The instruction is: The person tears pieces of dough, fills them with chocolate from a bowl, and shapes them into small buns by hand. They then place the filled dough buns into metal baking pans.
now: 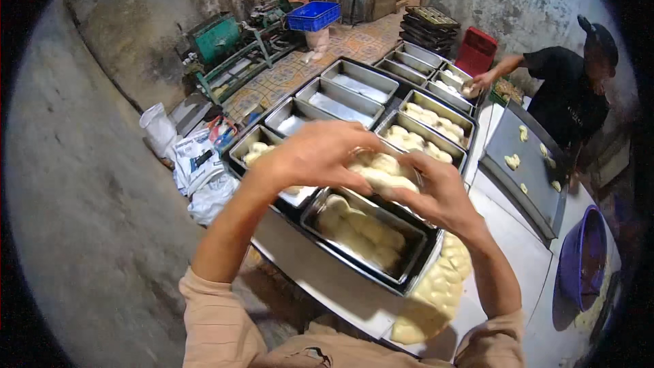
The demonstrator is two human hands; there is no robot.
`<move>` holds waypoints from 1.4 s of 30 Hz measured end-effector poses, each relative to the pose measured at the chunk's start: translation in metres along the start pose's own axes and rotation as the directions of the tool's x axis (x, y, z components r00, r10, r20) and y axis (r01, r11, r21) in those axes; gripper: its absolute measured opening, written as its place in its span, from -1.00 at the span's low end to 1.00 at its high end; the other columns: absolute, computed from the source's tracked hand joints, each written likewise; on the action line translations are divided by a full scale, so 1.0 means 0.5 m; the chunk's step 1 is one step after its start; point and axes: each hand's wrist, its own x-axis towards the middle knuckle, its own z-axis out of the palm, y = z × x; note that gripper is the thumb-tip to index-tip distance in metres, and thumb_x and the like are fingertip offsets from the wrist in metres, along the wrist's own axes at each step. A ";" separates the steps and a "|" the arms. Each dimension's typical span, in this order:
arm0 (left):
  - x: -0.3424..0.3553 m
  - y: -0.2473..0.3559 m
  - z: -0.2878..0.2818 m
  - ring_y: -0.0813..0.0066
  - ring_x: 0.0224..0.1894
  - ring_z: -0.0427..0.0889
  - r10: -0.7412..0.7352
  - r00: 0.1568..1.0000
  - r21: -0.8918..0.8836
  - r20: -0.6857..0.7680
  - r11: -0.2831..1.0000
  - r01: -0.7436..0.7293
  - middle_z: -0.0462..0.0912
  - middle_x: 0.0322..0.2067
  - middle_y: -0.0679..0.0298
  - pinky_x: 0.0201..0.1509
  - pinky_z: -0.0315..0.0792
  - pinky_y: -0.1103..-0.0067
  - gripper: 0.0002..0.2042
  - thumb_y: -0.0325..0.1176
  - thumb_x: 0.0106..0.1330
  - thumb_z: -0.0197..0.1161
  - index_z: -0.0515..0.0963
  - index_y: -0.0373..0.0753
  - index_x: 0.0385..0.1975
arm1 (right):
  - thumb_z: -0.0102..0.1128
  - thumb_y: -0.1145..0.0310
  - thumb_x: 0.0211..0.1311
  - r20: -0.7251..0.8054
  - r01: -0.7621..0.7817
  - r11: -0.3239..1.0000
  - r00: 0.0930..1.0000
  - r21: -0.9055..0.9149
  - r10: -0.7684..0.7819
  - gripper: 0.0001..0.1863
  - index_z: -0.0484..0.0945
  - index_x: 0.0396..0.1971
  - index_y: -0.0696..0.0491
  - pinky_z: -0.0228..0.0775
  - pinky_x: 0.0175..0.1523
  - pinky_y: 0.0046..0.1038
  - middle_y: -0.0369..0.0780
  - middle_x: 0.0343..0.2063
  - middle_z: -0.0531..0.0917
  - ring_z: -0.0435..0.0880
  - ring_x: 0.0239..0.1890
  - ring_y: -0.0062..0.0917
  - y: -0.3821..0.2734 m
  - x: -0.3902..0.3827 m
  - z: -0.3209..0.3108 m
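My left hand [323, 155] and my right hand [439, 189] are curled round the two ends of a lumpy strip of pale dough [385, 169], above the middle of the near row of loaf tins. Fingers lie on its far side and thumbs on its near side; the hands partly hide the tin beneath. Closest to me, a metal loaf tin [368, 279] has pale, bulging dough [361, 232] along its bottom. More dough [415, 142] fills a tin beyond my right hand. A large slab of dough [436, 286] lies on the white table to the right, beside the near tin.
Bare loaf tins [357, 80] stand farther back. On the right, a person [569, 85] reaches toward a far tin, beside a grey tray [528, 157] with small dough pieces. A purple basin [582, 259] stands at right. Green machinery [218, 37] and a blue crate [313, 16] are at back left.
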 end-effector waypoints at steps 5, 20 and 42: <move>-0.049 -0.270 -0.097 0.12 0.06 0.56 -0.237 0.970 0.037 0.056 0.971 0.235 0.62 -0.07 0.10 0.13 0.44 0.35 -0.38 -0.07 -0.06 0.56 0.60 -0.20 0.05 | 0.33 -0.14 0.16 0.068 -0.129 0.991 0.989 -0.042 0.132 -0.34 0.59 0.01 0.15 0.48 0.06 -0.22 0.05 -0.13 0.68 0.68 -0.05 -0.12 -0.017 0.266 0.160; -0.019 -0.455 -0.057 0.10 0.02 0.66 -0.390 0.795 0.090 0.465 0.914 0.396 0.70 -0.07 0.08 0.09 0.50 0.33 -0.45 -0.14 0.01 0.50 0.56 -0.12 0.05 | 0.18 0.36 0.26 0.323 -0.016 0.966 0.941 -0.256 0.101 -0.73 0.61 -0.05 0.02 0.56 -0.08 -0.18 -0.09 -0.25 0.71 0.71 -0.20 -0.12 0.126 0.337 0.269; -0.056 -0.462 -0.015 -0.03 -0.15 0.68 -0.255 0.966 0.293 -0.050 0.921 0.259 0.70 -0.22 0.01 -0.08 0.53 0.22 -0.66 -0.28 0.14 0.42 0.59 -0.23 -0.11 | 0.13 0.32 0.27 0.067 0.006 0.877 0.997 -0.480 0.029 -0.84 0.67 -0.28 -0.01 0.56 -0.25 -0.11 -0.06 -0.45 0.70 0.72 -0.36 -0.12 0.107 0.315 0.214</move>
